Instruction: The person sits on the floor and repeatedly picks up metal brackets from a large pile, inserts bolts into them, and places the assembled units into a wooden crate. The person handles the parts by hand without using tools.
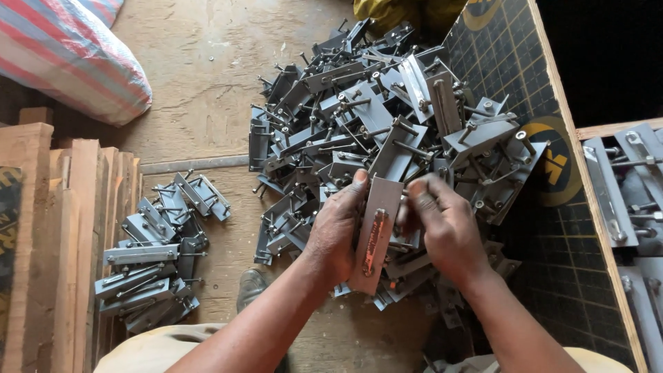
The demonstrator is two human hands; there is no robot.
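The left hand (336, 235) and right hand (445, 231) pinch a grey metal plate (375, 235), fingers curled round its edges; it hovers above the bracket heap (387, 117). A smaller pile (155, 252) lies left.

Small stack (155, 255) left of pile (387, 124)

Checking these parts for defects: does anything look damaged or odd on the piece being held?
The flat grey metal plate held between the left hand and right hand carries an orange-brown, rust-like streak down its middle. The grey plates in the big pile show no such mark.
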